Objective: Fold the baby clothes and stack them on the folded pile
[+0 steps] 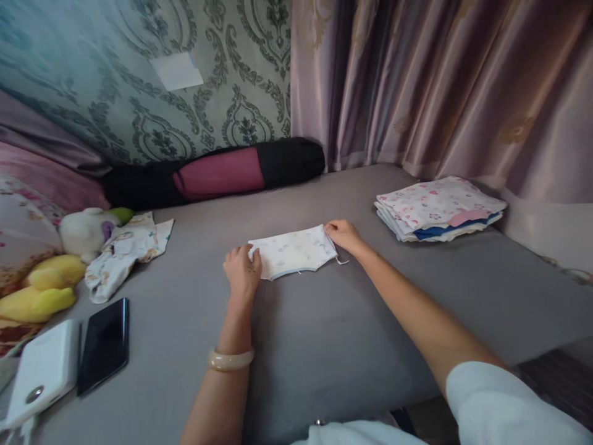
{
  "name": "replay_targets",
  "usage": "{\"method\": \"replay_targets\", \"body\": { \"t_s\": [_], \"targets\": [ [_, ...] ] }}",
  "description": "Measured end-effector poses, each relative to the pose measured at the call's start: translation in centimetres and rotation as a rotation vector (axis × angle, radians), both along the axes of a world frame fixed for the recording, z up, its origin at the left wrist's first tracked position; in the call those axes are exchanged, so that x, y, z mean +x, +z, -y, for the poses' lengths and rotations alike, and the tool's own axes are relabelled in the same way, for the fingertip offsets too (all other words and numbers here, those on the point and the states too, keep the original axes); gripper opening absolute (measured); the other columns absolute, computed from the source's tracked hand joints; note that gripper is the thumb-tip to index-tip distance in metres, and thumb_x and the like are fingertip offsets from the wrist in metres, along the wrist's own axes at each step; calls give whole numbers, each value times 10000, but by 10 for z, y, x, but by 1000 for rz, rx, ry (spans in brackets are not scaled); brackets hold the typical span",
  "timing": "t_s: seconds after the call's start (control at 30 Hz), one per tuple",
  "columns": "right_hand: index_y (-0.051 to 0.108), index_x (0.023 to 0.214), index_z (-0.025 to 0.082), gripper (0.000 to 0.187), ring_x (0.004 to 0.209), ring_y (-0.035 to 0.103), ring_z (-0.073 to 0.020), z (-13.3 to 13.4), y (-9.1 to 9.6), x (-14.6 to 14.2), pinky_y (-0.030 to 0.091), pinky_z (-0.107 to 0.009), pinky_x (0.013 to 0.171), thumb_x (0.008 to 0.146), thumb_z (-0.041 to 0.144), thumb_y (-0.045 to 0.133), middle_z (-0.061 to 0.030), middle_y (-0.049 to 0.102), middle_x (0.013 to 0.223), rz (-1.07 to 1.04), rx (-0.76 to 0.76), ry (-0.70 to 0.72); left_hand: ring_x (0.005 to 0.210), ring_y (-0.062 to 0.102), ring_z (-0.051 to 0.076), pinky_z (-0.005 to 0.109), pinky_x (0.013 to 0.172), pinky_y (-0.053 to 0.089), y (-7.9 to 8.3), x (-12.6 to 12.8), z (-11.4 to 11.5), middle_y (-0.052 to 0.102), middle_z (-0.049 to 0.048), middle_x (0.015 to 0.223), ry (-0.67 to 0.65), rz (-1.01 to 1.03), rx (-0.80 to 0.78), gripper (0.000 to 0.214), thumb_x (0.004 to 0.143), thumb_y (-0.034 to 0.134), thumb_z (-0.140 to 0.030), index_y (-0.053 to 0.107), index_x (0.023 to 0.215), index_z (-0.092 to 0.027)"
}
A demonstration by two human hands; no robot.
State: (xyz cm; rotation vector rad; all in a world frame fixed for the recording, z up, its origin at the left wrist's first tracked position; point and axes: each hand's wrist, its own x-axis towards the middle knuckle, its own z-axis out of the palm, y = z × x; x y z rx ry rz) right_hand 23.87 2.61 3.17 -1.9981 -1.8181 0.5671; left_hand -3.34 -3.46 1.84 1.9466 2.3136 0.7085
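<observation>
A small white printed garment (296,252) with pale blue trim along its near edge lies folded on the grey bed surface in front of me. My left hand (243,269) grips its left end, thumb on top. At the far right corner, my right hand (341,235) pinches the cloth between thumb and fingers. A thin white tie hangs loose from the right end, just below my right hand. What kind of garment this is, I cannot tell from its folded shape.
Folded printed cloths (440,207) are stacked at the right. On the left lie another printed garment (127,253), plush toys (44,287), a phone (104,346) and a white power bank (44,371). A black and maroon long bag (222,173) rests against the wall.
</observation>
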Motion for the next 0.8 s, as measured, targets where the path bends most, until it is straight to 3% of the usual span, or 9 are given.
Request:
{"method": "replay_targets", "body": {
  "t_s": [0.13,0.3,0.53,0.67,0.8],
  "targets": [
    [748,978,168,297,871,666,-178,-1,-3,23,436,-212,686,898,282,486,-65,740,956,60,-75,-39,1038,610,324,392,850,444,7,-23,-1,706,141,1070,126,47,-191,385,881,475,-389,689,1098,-154],
    [760,937,191,272,857,673,-186,1,-5,21,440,-220,669,877,333,537,-78,743,943,65,-154,-48,1039,627,319,354,805,433,7,-37,-6,716,132,1060,158,150,-342,410,855,492,-453,715,1038,-161],
    [740,934,198,257,888,674,-203,2,3,2,462,-249,717,865,378,571,-102,738,971,50,-212,-58,858,661,277,312,686,434,9,-30,-14,719,110,831,168,252,-342,365,775,564,-475,722,872,-160],
    [728,917,195,224,877,677,-216,1,2,-3,473,-271,718,840,364,602,-104,736,934,12,-190,-70,661,618,222,274,575,397,9,-27,-17,624,46,589,166,395,-313,280,676,648,-437,685,716,-162],
    [722,934,189,226,824,678,-196,0,-3,-2,467,-251,679,824,361,626,-88,737,892,-68,-171,-70,526,533,168,247,498,343,8,-26,-16,545,2,499,169,569,-279,272,617,680,-417,662,680,-153]
  ]
}}
